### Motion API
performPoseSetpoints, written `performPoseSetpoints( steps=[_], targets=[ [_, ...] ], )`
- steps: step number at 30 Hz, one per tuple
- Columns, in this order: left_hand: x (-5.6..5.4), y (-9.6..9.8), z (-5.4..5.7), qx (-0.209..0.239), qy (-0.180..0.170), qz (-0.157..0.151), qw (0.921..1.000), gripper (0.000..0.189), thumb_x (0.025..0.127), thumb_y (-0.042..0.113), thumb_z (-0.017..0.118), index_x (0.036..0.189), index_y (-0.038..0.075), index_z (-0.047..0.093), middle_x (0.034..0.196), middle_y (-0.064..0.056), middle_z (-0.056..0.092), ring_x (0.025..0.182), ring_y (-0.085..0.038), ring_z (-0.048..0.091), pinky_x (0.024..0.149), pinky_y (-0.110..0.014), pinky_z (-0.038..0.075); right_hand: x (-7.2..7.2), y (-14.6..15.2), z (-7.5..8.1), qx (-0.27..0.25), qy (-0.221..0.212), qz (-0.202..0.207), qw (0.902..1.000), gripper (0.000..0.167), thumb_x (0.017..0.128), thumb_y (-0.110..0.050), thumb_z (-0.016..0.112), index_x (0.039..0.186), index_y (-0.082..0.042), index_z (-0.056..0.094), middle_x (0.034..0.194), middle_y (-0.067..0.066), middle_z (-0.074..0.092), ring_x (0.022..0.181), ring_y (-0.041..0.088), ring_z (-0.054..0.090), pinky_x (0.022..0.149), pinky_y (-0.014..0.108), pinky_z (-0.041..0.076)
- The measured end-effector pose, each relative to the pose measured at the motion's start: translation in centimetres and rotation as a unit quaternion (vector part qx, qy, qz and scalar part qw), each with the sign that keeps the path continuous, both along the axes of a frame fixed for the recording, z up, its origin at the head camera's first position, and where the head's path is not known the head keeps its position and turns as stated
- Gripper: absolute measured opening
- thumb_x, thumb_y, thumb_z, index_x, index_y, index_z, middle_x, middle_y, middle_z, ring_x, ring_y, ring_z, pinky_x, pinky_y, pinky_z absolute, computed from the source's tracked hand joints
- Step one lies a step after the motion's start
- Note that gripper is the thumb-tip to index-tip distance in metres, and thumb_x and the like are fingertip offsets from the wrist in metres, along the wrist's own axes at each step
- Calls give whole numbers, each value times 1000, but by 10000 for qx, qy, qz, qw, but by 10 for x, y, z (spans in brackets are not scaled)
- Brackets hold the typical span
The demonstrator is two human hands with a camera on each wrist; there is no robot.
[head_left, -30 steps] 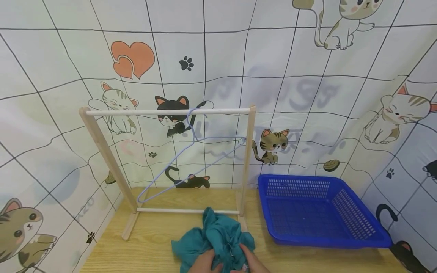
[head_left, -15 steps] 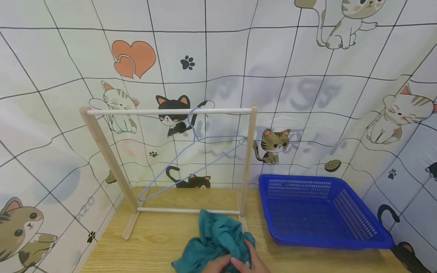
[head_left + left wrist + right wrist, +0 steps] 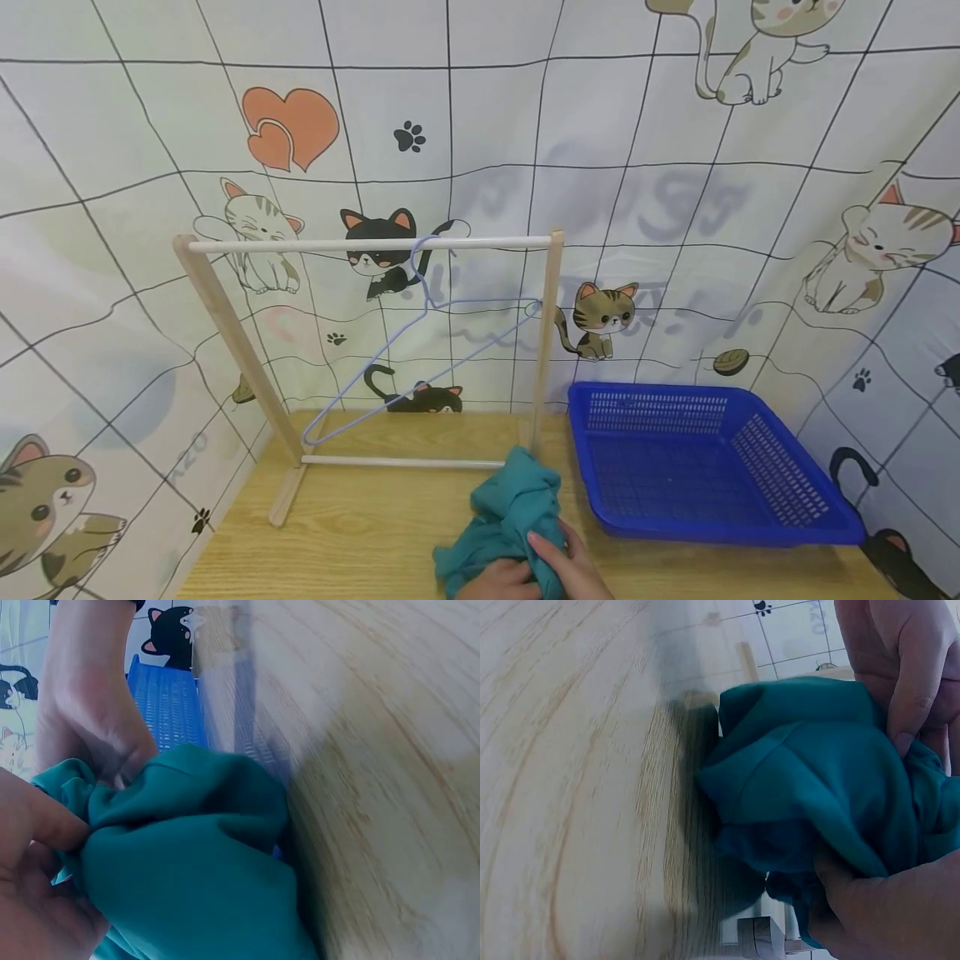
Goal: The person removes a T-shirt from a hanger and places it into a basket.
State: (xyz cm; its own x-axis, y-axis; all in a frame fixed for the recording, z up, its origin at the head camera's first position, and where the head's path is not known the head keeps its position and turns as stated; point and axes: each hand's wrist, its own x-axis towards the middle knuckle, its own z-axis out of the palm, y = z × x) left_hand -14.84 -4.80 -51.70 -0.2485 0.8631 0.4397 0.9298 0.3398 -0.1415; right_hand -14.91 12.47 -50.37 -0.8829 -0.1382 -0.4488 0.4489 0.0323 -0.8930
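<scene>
A crumpled teal garment (image 3: 517, 508) is bunched up at the front of the table in the head view. My left hand (image 3: 501, 581) grips its lower part, thumb and fingers pinching the folds in the left wrist view. On the garment's right side, my right hand (image 3: 570, 567) holds the cloth, with the fingertips partly hidden in the folds (image 3: 817, 772). Both hands are close together, and the bunch hangs close over the wood. Its exact shape is hidden by the folds.
A wooden rack (image 3: 545, 358) with a white top bar stands behind, a lilac wire hanger (image 3: 367, 367) hooked on it. To the right sits a blue plastic basket (image 3: 607, 525). A cat-print sheet (image 3: 495, 108) covers the walls behind the wooden table (image 3: 360, 533).
Both hands and the garment have shifted to the right. The cloth is gathered into a narrower bunch, now overlapping the rack's right foot in the head view.
</scene>
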Motion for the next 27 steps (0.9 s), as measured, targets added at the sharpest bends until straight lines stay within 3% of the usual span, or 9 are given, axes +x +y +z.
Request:
performPoseSetpoints(
  steps=[2,6,12,14,17,20,22,25,27],
  targets=[
    [3,1,3,-329,440,80,9985,16,88,40,61,100,31,67,105,17,61,101,0,52,88,-13,39,0,1,0,-136,8,-40,9999,102,86,-56,59,146,6,4,141,36,24,120,44,43,98,54,40],
    [5,1,5,-469,499,104,9976,12,89,40,60,96,33,67,100,18,59,99,0,50,88,-15,39,-1,2,-2,-284,110,-132,9995,100,87,-52,60,147,5,4,141,33,27,115,34,49,96,50,43],
    [2,2,0,66,864,-214,9960,8,88,34,62,91,29,67,92,15,56,84,0,45,79,-11,38,-1,4,-6,-350,288,-249,9987,94,88,-50,61,148,0,8,141,29,31,112,27,51,95,47,44],
    [1,3,0,372,638,-299,9968,12,86,28,65,96,23,67,90,12,56,80,0,45,77,-8,38,-2,5,-6,-266,339,-291,9986,93,87,-49,61,148,-1,10,142,29,32,114,27,50,96,48,43],
    [-1,1,8,413,-6,-337,9986,23,86,22,66,107,13,66,95,5,59,82,-1,53,79,-4,39,-3,7,-4,-57,379,-344,9987,94,86,-50,63,148,-1,14,142,29,33,115,28,49,96,49,44],
    [-2,-7,22,73,-991,-321,9945,32,90,20,60,119,5,62,110,-5,63,99,-7,60,89,-7,41,-4,8,-2,28,461,-344,9983,92,86,-49,62,147,1,14,142,30,33,117,29,50,96,49,45],
    [-1,-15,30,151,-1432,-302,9891,33,92,16,57,121,2,60,118,-11,64,108,-15,61,93,-15,44,-4,9,-1,73,498,-364,9981,93,87,-49,62,147,3,13,142,32,32,117,30,50,94,49,46],
    [5,-30,38,924,-1777,21,9797,33,89,10,59,122,4,61,123,-13,63,112,-21,60,92,-28,50,-4,11,1,37,460,-407,9981,96,87,-49,62,147,4,9,142,34,29,116,30,50,93,49,47],
    [10,-39,42,1578,-1747,493,9706,35,86,9,63,121,10,62,125,-9,62,111,-21,60,87,-33,53,-4,13,2,19,429,-399,9983,98,87,-49,62,147,5,8,142,35,29,114,29,51,92,48,48]
  ],
)
